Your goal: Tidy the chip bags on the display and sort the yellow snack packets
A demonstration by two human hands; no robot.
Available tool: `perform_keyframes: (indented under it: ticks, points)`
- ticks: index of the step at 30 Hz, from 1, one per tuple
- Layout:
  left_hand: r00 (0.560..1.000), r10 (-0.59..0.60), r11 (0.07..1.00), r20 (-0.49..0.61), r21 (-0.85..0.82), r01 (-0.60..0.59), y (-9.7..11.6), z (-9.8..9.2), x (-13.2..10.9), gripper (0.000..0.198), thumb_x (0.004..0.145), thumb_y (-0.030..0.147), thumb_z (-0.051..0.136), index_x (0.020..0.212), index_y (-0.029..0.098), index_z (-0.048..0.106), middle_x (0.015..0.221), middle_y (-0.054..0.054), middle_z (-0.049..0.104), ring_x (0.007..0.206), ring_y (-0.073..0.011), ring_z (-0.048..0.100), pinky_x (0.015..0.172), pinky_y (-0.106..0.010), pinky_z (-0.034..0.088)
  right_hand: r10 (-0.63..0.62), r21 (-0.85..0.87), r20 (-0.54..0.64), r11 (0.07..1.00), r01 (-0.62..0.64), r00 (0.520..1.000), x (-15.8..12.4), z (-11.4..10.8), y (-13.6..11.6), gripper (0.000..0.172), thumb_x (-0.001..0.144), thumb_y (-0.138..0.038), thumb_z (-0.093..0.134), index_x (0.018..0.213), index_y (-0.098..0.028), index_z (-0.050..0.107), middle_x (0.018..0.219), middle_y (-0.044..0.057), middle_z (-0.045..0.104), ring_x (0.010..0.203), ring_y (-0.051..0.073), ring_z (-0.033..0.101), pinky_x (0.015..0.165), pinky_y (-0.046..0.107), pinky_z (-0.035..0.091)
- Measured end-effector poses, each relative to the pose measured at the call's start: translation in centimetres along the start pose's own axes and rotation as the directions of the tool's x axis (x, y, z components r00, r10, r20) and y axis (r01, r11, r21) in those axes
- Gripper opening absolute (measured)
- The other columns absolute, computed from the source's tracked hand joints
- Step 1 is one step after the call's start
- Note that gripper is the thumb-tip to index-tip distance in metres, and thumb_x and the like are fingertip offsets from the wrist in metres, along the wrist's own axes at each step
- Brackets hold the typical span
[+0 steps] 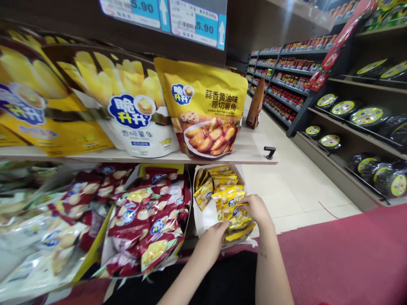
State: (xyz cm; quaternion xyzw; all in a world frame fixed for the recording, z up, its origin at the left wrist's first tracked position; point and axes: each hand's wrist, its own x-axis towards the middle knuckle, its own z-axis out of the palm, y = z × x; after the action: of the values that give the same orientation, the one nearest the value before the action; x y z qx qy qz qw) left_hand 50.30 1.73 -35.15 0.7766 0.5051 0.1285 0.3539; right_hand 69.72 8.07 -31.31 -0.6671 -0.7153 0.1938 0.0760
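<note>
A white carton (203,214) at the lower middle holds several small yellow snack packets (226,180), many in an upright row. My left hand (213,237) is at the carton's near left part, its fingers closed against a yellow packet. On the right side, my right hand (257,208) reaches over the rim with thumb and fingers pinched at another yellow packet (233,201). To the left stands a box of dark red snack packets (155,224). Above the carton, a large yellow potato wedge pouch (206,110) stands on the shelf (254,146).
White and yellow pouches (136,114) line the shelf further left, under price tags (197,23). A black metal peg (269,152) sits at the shelf's end. Shelves with dark round packages (369,115) stand at right, and a red mat (346,254) covers the floor.
</note>
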Motion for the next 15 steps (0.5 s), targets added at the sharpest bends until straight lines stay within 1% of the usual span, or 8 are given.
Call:
perform_keyframes:
  ticks: [2,5,8,10,11,13,15]
  points:
    - [1.000,0.024,1.000,-0.012,0.000,-0.024,0.2,0.5,0.8,0.057,0.080,-0.002,0.036,0.124,0.024,0.061,0.121,-0.011,0.070,0.108,-0.0217,0.068,0.090,-0.033,0.052,-0.030,0.040,0.005,0.999,0.030,1.000,0.2,0.1,0.2,0.024,0.080,-0.013,0.066,0.094,-0.028,0.079,0.104,0.003,0.076,0.104,0.020,0.068,0.094,0.025,0.047]
    - [0.998,0.055,0.997,-0.023,-0.052,-0.056,0.4,1.3,1.4,0.055,0.079,-0.002,0.038,0.120,0.025,0.062,0.119,-0.009,0.071,0.106,-0.0202,0.068,0.089,-0.031,0.052,-0.003,0.091,0.021,0.996,0.002,1.000,-0.1,0.0,0.6,0.022,0.078,-0.014,0.069,0.095,-0.025,0.079,0.102,0.002,0.076,0.101,0.020,0.069,0.090,0.025,0.048]
    - [0.998,0.060,0.995,-0.037,-0.075,-0.062,0.7,1.3,0.9,0.056,0.081,0.000,0.038,0.129,0.023,0.056,0.126,-0.011,0.068,0.113,-0.0209,0.066,0.094,-0.032,0.050,0.045,0.127,-0.002,0.991,-0.045,0.999,-1.0,-0.8,0.7,0.029,0.075,-0.016,0.074,0.104,-0.022,0.076,0.106,0.004,0.075,0.102,0.021,0.069,0.091,0.026,0.049]
    - [0.997,0.034,0.998,-0.068,-0.055,-0.038,1.0,0.3,-0.1,0.056,0.082,0.003,0.041,0.135,0.020,0.049,0.129,-0.013,0.066,0.115,-0.0232,0.065,0.096,-0.036,0.050,0.054,0.135,-0.065,0.990,-0.045,0.996,-1.6,-1.6,0.3,0.035,0.074,-0.018,0.076,0.108,-0.021,0.075,0.110,0.005,0.074,0.104,0.022,0.068,0.094,0.028,0.048]
    - [0.996,0.021,0.999,-0.087,-0.042,-0.025,1.2,-0.5,-0.5,0.055,0.081,0.005,0.044,0.134,0.020,0.050,0.128,-0.013,0.067,0.113,-0.0242,0.065,0.096,-0.037,0.050,0.040,0.130,-0.102,0.991,-0.027,0.994,-1.9,-2.0,-0.2,0.034,0.074,-0.019,0.076,0.109,-0.021,0.074,0.111,0.005,0.074,0.105,0.022,0.067,0.096,0.029,0.047]
    - [0.991,0.005,1.000,-0.135,-0.014,-0.007,1.3,-2.5,-1.0,0.048,0.079,0.007,0.047,0.124,0.021,0.057,0.121,-0.010,0.069,0.106,-0.0248,0.067,0.092,-0.038,0.052,-0.028,0.106,-0.150,0.993,0.044,0.988,-2.2,-2.6,-1.8,0.029,0.077,-0.021,0.075,0.106,-0.021,0.074,0.112,0.005,0.073,0.108,0.022,0.065,0.098,0.030,0.046]
    - [0.972,-0.001,1.000,-0.235,0.025,0.007,1.0,-4.8,-0.7,0.036,0.081,0.007,0.045,0.109,0.022,0.063,0.115,-0.008,0.070,0.101,-0.0235,0.068,0.089,-0.037,0.052,-0.096,0.073,-0.137,0.992,0.107,0.986,-2.5,-2.5,-4.2,0.023,0.081,-0.019,0.071,0.103,-0.022,0.074,0.111,0.005,0.073,0.110,0.022,0.064,0.099,0.030,0.045]
